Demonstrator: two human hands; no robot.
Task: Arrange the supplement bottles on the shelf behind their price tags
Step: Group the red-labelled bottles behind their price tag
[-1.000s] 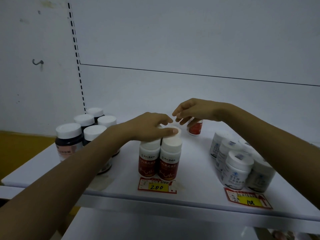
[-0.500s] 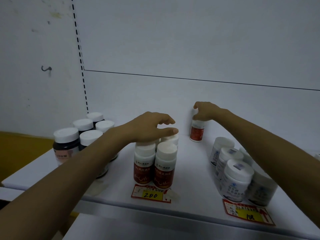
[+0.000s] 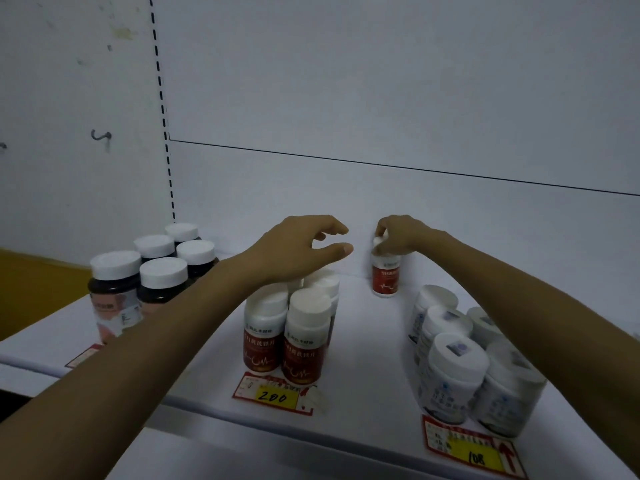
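Since it stands alone by the back wall, stray bottle (image 3: 385, 277): gripped at the cap by right hand (image 3: 405, 233), probably for regrouping.
left hand (image 3: 298, 251): nothing held, fingers loosely curved over red-label group (image 3: 287, 337) behind 200 tag (image 3: 273, 393).
materials: smooth plastic cylinders, white round caps, flat white shelf (image 3: 367, 358).

Likely shop, price tags (image 3: 273, 393), shelved bottles (image 3: 301, 341)
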